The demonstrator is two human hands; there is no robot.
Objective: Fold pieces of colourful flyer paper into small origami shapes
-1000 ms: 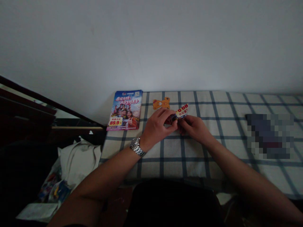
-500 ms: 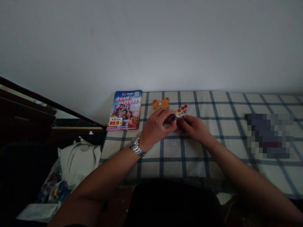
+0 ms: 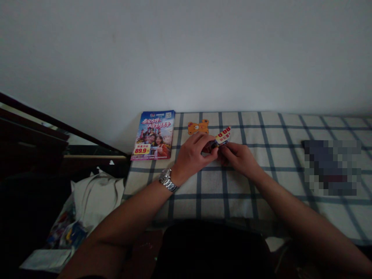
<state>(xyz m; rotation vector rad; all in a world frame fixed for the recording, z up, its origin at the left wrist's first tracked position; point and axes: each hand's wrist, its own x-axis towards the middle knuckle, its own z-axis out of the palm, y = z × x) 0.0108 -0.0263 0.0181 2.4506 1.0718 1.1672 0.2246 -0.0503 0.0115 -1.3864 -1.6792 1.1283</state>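
Note:
Both hands meet over a checked cloth [image 3: 261, 128] and pinch a small folded printed paper [image 3: 222, 136] with red digits on white. My left hand [image 3: 192, 155], with a metal watch [image 3: 167, 180] on its wrist, grips the paper's left part with curled fingers. My right hand [image 3: 236, 157] holds the paper's right part from below, fingers closed on it. Most of the paper is hidden between the fingers.
A colourful flyer [image 3: 153, 135] lies at the cloth's far left corner. An orange bear-shaped card [image 3: 198, 127] lies just beyond my left hand. A blurred dark object [image 3: 331, 166] sits at the right. Pale cloth and bags [image 3: 93, 197] lie on the floor at left.
The visible white end of the paper has sunk slightly lower and shrunk between the fingers. Both hands stay in place.

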